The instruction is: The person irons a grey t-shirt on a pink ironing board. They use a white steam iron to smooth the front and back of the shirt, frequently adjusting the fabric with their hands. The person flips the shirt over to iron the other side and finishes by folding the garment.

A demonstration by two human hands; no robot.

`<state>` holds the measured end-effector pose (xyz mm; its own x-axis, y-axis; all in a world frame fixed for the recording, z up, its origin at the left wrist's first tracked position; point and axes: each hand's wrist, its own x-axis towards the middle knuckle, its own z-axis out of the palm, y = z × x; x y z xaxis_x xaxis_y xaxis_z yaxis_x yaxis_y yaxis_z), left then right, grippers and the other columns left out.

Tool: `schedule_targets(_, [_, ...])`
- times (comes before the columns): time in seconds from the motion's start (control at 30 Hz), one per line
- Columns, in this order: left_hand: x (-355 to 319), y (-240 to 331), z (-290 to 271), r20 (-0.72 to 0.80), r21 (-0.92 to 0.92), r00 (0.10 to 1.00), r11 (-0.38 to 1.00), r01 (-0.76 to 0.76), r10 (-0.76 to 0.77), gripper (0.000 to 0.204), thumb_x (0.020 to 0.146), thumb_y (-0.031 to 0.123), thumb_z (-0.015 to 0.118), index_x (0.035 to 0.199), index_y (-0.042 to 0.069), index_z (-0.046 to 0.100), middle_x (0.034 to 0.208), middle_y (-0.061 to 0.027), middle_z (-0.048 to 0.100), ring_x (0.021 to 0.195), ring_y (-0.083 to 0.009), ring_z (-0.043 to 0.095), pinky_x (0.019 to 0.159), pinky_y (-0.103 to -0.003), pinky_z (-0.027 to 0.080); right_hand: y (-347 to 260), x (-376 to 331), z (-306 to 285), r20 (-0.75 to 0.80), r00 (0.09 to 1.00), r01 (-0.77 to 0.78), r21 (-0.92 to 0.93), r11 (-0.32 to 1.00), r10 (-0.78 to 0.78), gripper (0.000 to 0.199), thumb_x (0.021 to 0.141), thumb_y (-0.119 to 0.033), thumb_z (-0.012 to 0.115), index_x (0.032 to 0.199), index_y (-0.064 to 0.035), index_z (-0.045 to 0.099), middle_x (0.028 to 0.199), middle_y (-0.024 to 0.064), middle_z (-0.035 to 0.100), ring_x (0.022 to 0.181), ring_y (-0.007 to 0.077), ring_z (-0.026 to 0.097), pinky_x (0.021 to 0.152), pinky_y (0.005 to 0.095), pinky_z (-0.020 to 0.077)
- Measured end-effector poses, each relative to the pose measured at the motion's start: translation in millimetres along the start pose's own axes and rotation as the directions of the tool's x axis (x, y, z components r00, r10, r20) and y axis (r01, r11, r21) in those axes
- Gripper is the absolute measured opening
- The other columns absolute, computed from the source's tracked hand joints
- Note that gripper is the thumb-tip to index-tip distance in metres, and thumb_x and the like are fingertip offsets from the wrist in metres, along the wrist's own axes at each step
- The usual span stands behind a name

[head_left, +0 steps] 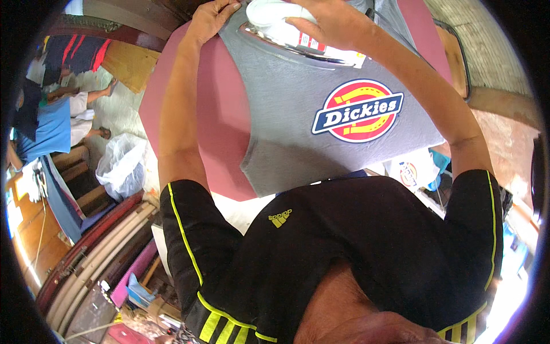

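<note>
While your right hand (332, 24) grips the white iron (268, 14) at upper centre, its silver base showing below and left of your grip, your left hand (211, 20) meets the grey shirt (281, 114); whether it pinches, I cannot tell.

I'm standing in what is looking like a small garment workshop: an iron (292, 43) is resting on a grey printed cloth (286, 103) across a maroon worktop (220, 135), and long rolls or poles (106, 252) are lying side by side near a plastic bag (123, 166).
</note>
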<state>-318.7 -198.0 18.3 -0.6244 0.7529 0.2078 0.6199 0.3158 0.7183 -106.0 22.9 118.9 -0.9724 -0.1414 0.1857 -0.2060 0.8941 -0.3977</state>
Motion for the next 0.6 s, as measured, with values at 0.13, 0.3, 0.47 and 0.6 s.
schedule_targets(0.13, [-13.8,-9.9,-12.2,-0.031,0.011,1.0,1.0,-0.004,0.004,0.044,0.1,0.043,0.053,0.128,0.01,0.064,0.126,-0.0122,0.066,0.116,-0.0316,0.062,0.098,-0.039,0.046,-1.9,12.6,9.0,-0.102,0.986,-0.133,-0.008,0.991,0.131,0.037,0.094,-0.036,0.058,0.107,-0.0015,0.058,0.087,0.031,0.066,0.082,0.0501,0.065,0.075,0.0569,0.0517])
schedule_targets(0.3, [-40.9,-11.3,11.0,-0.317,0.358,0.924,0.929,-0.093,0.214,0.029,0.087,0.033,0.072,0.099,0.007,0.073,0.079,-0.0119,0.064,0.075,-0.028,0.062,0.073,-0.04,0.049,-11.6,50.9,28.2,-0.187,0.951,-0.245,0.026,0.969,0.245,0.046,0.095,-0.038,0.056,0.108,0.0061,0.056,0.094,0.0344,0.065,0.09,0.051,0.065,0.078,0.0577,0.0516])
schedule_targets(0.47, [-27.8,-17.9,27.2,-0.416,0.324,0.878,0.941,-0.101,0.238,0.018,0.084,0.027,0.073,0.088,0.009,0.072,0.081,-0.0095,0.066,0.079,-0.0296,0.062,0.075,-0.043,0.049,10.0,77.9,44.0,-0.272,0.915,-0.285,0.088,0.954,0.298,0.049,0.096,-0.038,0.054,0.108,0.0091,0.055,0.093,0.0369,0.064,0.093,0.053,0.064,0.081,0.0591,0.0507])
schedule_targets(0.6, [-39.2,-24.6,21.9,-0.467,0.285,0.864,0.957,-0.053,0.187,0.012,0.082,0.022,0.074,0.083,0.01,0.072,0.081,-0.0093,0.066,0.079,-0.0305,0.062,0.074,-0.044,0.05,-2.4,61.1,58.1,-0.257,0.915,-0.292,0.113,0.95,0.312,0.048,0.096,-0.039,0.052,0.108,0.0084,0.055,0.097,0.0374,0.063,0.093,0.0533,0.063,0.081,0.0594,0.0503])
